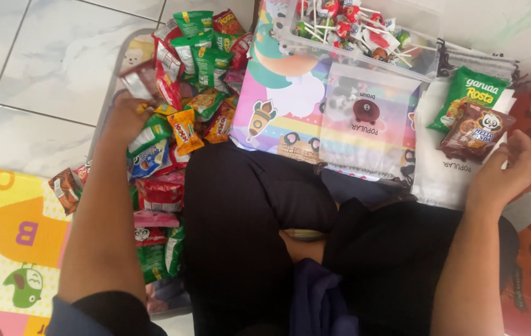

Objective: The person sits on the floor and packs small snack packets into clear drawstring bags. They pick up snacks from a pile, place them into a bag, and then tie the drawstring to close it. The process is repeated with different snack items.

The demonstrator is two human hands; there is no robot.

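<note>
brown snack packet [475,132] pinched in right hand [505,171]; left hand [125,118] closed on red wrapper [138,81].

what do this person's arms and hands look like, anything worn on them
Both forearms are bare from elbow to wrist. The left hand and right hand wear no gloves; no watch, bracelet or ring shows, though the left fingers are partly hidden among the snack packets. A dark blue sleeve with a darker edge ends near the left elbow. No sleeve shows on the right arm.
</note>
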